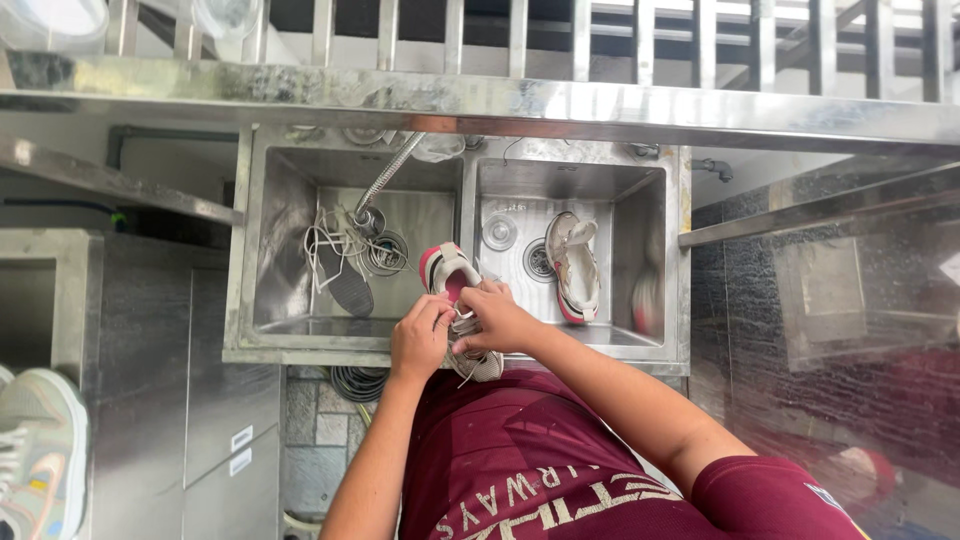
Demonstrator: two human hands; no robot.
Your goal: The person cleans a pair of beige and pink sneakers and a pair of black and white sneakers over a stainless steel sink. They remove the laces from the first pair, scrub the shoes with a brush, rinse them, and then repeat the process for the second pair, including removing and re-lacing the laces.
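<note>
Stainless steel double-basin sink (258, 260): both hands, left (420, 340) and right (497, 318), grip one white-and-pink sneaker (452, 275) at its front rim; second matching sneaker (574, 265) lies in right basin; one dark insole (348, 285) in left basin.

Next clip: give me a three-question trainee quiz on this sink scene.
1. True or false: both hands are on the sneaker at the sink divider.
2. What lies in the right basin? A) a plate B) another sneaker C) a sponge
3. Fill in: loose white ____ lie in the left basin beside an insole.

Key: 1 true; 2 B; 3 laces.
</note>
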